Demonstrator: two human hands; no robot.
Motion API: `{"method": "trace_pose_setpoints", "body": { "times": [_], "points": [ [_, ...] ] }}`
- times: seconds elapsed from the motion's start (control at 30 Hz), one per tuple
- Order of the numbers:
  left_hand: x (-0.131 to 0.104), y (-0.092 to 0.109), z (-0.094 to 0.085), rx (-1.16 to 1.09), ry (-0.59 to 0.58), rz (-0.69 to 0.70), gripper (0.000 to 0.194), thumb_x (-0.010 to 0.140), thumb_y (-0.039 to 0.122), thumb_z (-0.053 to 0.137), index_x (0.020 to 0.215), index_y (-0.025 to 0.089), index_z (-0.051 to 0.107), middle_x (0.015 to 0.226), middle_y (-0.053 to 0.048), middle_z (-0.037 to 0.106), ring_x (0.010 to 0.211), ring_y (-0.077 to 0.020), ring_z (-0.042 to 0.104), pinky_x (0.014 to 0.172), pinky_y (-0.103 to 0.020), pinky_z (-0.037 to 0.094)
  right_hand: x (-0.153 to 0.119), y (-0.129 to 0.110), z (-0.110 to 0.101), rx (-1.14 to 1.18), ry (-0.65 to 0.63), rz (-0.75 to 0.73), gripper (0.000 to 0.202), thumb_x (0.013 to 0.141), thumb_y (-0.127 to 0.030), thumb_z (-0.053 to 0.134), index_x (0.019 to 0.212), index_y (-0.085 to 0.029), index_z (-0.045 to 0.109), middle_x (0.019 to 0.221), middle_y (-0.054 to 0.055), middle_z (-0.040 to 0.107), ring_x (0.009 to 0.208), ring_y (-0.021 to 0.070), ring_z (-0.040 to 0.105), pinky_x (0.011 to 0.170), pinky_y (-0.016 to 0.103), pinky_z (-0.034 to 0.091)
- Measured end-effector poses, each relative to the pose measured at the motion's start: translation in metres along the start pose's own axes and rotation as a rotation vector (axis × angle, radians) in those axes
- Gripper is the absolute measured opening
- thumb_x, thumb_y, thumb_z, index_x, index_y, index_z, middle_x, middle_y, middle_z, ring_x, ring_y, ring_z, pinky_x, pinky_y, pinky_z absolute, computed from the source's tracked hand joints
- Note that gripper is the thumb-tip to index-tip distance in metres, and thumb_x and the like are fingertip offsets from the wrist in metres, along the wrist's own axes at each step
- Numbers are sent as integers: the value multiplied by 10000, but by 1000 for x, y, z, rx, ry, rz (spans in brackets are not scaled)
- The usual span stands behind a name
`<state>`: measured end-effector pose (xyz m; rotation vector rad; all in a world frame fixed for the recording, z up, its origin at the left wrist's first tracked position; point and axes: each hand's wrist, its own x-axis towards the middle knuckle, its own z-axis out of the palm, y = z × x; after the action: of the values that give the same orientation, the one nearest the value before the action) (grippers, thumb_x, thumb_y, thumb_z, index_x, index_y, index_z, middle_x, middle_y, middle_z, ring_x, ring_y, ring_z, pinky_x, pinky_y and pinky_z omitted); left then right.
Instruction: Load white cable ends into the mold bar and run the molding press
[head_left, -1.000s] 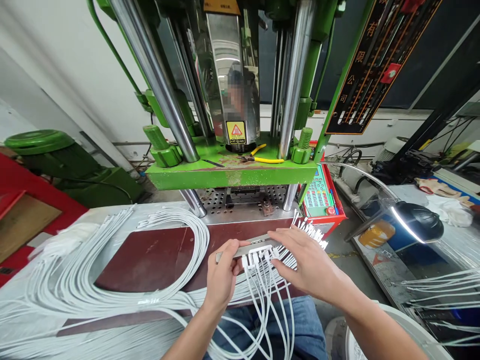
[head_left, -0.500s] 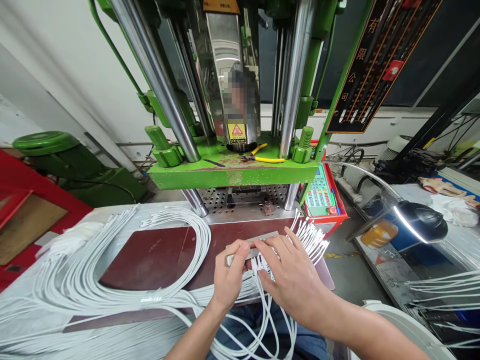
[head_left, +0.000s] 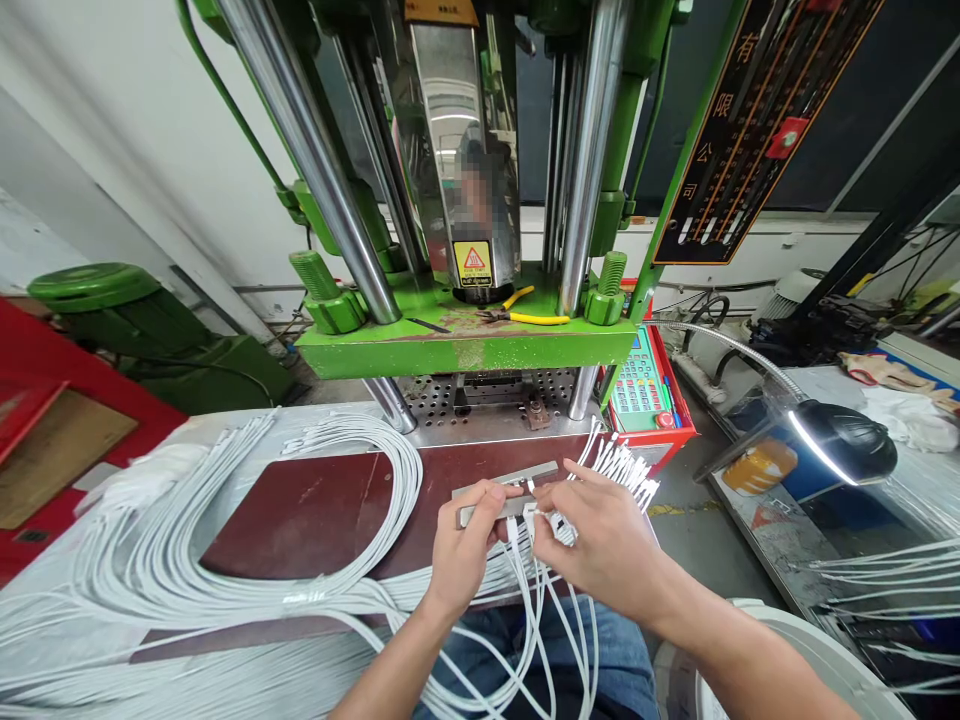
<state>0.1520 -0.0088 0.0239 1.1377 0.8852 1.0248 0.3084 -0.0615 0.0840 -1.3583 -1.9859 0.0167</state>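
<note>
My left hand (head_left: 463,545) is closed around the left end of a slim grey metal mould bar (head_left: 546,470), thumb and fingertips on its top. At the bar's right half, my right hand (head_left: 607,530) has its fingers curled at a white cable end (head_left: 530,512), and the contact is partly hidden by the fingers. Several white cables (head_left: 517,555) with flat white ends hang from the bar's near side and loop down over my lap. Just beyond my right fingers lies a bunch of white cable ends (head_left: 630,470).
A big coil of white cables (head_left: 300,592) spreads over the dark red board (head_left: 315,500) on the left. Ahead stands a green press (head_left: 465,352) with yellow-handled pliers (head_left: 536,320) on its plate. To the right are a red control box (head_left: 667,440), a lit lamp (head_left: 844,445) and a white bucket (head_left: 772,630).
My right hand has drawn back a little to the right and its fingers have curled, uncovering more of the bar and the cable ends. My left hand keeps its hold.
</note>
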Motion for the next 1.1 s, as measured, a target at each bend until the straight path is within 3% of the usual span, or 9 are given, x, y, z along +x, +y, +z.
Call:
{"method": "trace_pose_setpoints", "body": {
  "times": [0.13,0.33,0.5,0.57,0.63,0.7,0.8,0.97,1.1],
  "points": [
    [-1,-4,-2,-7,-4,-48,317,830,430,582,854,139,708,530,22,499,481,-61,388,435,-167,279,7,13,-27,280,54,301,100,822,-196,531,727,-184,560,669,-19,639,609,123,607,599,234,479],
    [3,0,-1,-111,26,-22,296,813,404,590,794,135,711,492,35,438,460,-56,327,417,-178,220,-30,62,-76,-50,203,327,137,838,-316,557,747,-215,571,1092,53,649,1164,244,517,1027,436,334],
    [8,11,3,-189,-3,-16,296,800,407,595,774,134,706,547,14,489,482,-67,360,440,-193,252,-148,127,-91,-398,-91,537,287,806,-444,492,638,-220,559,1068,103,650,1118,303,543,921,462,419],
    [11,13,6,-208,-32,-20,293,802,405,593,773,135,704,551,11,489,495,-75,377,453,-199,270,-204,147,-95,-504,-385,753,270,767,-426,491,607,-227,580,851,110,684,910,327,631,805,492,461],
    [14,14,11,-212,-59,-27,287,801,401,595,777,136,702,561,9,491,504,-78,379,454,-201,271,-244,154,-100,-500,-640,1017,203,707,-408,547,621,-241,624,767,93,696,800,341,656,724,502,482],
    [18,14,17,-195,-90,-33,292,801,403,593,772,133,699,570,6,496,504,-76,368,445,-201,257,-255,148,-105,-432,-656,1113,223,718,-438,557,701,-244,667,825,99,712,826,340,663,723,479,498],
    [22,12,30,-124,-165,-25,316,820,414,569,779,129,698,559,13,478,483,-64,331,427,-201,218,-213,116,-110,-254,-402,921,335,830,-501,479,917,-248,680,989,87,698,925,278,650,812,398,498],
    [25,12,51,18,-309,8,347,871,414,514,812,127,700,525,30,428,464,-62,330,426,-214,208,-81,57,-89,-50,-114,493,308,944,-419,408,1107,-237,597,1085,61,641,994,194,587,869,328,444],
    [30,14,58,-11,-268,15,336,859,422,539,827,126,694,521,31,446,455,-69,342,422,-216,231,-15,44,-55,161,-266,299,337,957,-425,404,1093,-201,616,945,32,677,806,146,605,719,261,439]
  ]
}}
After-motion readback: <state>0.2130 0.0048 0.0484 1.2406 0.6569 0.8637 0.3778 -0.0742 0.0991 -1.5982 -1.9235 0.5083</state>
